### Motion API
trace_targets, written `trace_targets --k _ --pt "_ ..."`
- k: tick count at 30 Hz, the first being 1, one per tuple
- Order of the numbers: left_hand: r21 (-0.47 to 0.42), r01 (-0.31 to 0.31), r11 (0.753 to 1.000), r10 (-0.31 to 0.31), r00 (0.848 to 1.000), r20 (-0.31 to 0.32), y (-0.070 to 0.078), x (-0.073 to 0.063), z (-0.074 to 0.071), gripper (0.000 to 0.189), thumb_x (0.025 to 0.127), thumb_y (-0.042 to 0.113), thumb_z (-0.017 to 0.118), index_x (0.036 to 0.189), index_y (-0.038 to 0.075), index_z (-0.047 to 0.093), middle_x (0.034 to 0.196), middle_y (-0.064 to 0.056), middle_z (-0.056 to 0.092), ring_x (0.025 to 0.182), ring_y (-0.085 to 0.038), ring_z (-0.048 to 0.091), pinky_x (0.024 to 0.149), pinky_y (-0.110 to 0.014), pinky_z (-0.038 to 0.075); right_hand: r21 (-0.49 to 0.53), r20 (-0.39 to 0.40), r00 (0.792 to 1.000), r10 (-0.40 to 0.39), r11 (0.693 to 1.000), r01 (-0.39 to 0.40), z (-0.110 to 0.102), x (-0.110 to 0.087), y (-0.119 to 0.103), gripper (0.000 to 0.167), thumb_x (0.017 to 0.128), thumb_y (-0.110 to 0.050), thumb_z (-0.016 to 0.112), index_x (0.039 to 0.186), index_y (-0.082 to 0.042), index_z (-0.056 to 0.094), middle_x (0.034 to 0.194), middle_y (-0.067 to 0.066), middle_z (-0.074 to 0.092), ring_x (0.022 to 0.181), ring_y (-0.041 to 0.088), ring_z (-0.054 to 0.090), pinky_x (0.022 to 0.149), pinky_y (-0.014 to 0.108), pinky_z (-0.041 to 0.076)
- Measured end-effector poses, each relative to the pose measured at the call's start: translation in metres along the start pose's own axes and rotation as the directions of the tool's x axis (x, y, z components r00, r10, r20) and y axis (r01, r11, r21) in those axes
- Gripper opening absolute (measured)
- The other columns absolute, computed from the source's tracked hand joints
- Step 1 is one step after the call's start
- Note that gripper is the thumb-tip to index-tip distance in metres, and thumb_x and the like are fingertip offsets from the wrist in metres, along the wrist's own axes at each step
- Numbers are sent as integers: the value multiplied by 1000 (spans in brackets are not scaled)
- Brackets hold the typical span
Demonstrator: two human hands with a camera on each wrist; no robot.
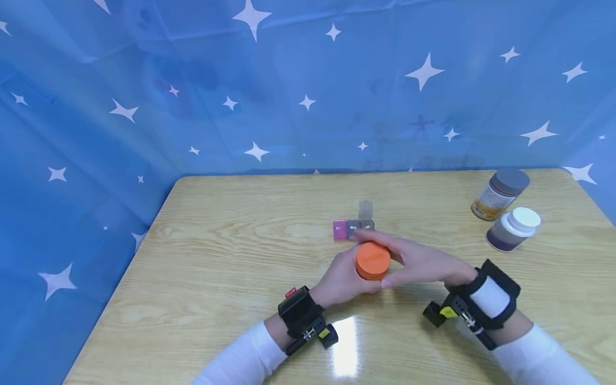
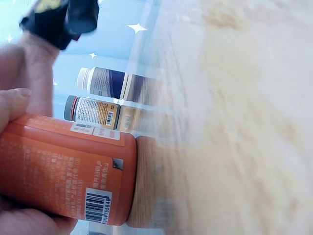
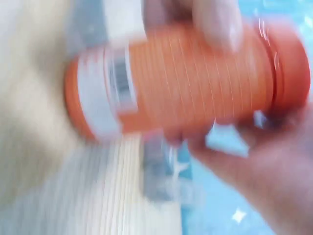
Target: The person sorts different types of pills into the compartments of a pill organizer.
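My left hand (image 1: 344,275) grips the body of an orange bottle (image 2: 68,169), which stands upright with its base at the tabletop. The bottle's round orange cap (image 1: 372,259) is on. Around the cap, my right hand (image 1: 423,260) has its fingers stretched along the far side and its thumb on the near side. A gap shows between cap and palm; blur in the right wrist view hides whether the fingertips touch it. Just beyond the hands lies a small pill organizer (image 1: 340,229) with pink and dark compartments, one clear lid (image 1: 366,209) raised.
At the right of the wooden table (image 1: 231,230) stand a brown bottle with a grey cap (image 1: 500,193) and a white-capped bottle with a dark lower part (image 1: 513,229). A blue star-patterned cloth (image 1: 289,69) hangs behind the table and along its left.
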State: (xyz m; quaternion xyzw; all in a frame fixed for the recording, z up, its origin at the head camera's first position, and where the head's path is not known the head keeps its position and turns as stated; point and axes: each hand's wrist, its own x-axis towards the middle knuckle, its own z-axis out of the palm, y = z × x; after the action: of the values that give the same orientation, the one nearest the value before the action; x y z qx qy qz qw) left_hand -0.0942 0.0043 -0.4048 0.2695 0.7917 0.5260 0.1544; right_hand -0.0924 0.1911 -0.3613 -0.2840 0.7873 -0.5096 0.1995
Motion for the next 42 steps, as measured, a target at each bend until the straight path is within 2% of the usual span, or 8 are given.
trace_targets --k 3,7,10,14,18,21,30,42 --pt "1 24 1000 -24 1000 8 0 -1 0 53 71 16 78 118 15 54 109 4 63 92 -3 55 87 -19 44 22 103 995 1 1000 -4 -8 0 6 64 85 -18 65 142 -19 36 146 10 38 131 18 39 104 54 33" --pt "-2 16 1000 -16 1000 -5 2 -1 0 57 71 18 79 121 16 51 110 3 62 93 -4 55 86 -19 45 -69 -148 989 21 997 -31 8 -4 3 59 79 -19 72 133 -14 49 133 7 53 118 14 51 96 33 43" --pt "14 -1 1000 2 1000 -22 2 -1 0 59 71 13 78 123 15 51 113 1 62 96 -6 56 88 -19 45 -247 -389 920 -38 967 -65 29 -6 -4 58 71 -22 79 123 -9 56 121 7 60 109 20 57 89 32 48" --pt "22 -15 1000 16 999 -30 2 -2 0 56 72 10 76 123 13 53 114 -1 63 97 -6 56 90 -19 45 -499 -560 814 -154 847 -183 53 -3 -12 56 67 -28 81 107 0 53 98 10 59 81 19 59 69 34 51" --pt "6 -34 999 34 999 -35 3 -2 0 50 73 11 76 119 13 57 110 -2 65 93 -5 56 88 -18 46 -615 -609 770 -193 727 -305 63 3 -16 58 64 -39 80 92 0 47 76 7 49 58 14 48 50 25 43" --pt "14 -40 999 41 999 -33 3 -2 0 48 74 9 75 119 11 56 111 -3 65 96 -8 57 90 -19 46 -602 -596 791 -141 729 -324 60 2 -18 62 65 -45 79 93 0 46 75 6 48 58 13 47 51 24 42" --pt "114 -33 993 37 999 -29 6 -4 0 55 74 23 77 123 15 51 112 2 63 99 -5 58 90 -20 46 -356 -295 949 108 909 -215 40 -18 -5 79 66 -18 82 131 1 40 128 18 53 116 34 53 95 50 44" --pt "37 -6 999 6 1000 -20 7 -8 1 57 80 23 72 128 13 43 121 -1 54 111 -11 52 100 -29 41 -313 -455 886 87 916 -251 54 -5 9 61 68 -8 78 121 1 48 113 16 62 103 28 61 87 42 51"
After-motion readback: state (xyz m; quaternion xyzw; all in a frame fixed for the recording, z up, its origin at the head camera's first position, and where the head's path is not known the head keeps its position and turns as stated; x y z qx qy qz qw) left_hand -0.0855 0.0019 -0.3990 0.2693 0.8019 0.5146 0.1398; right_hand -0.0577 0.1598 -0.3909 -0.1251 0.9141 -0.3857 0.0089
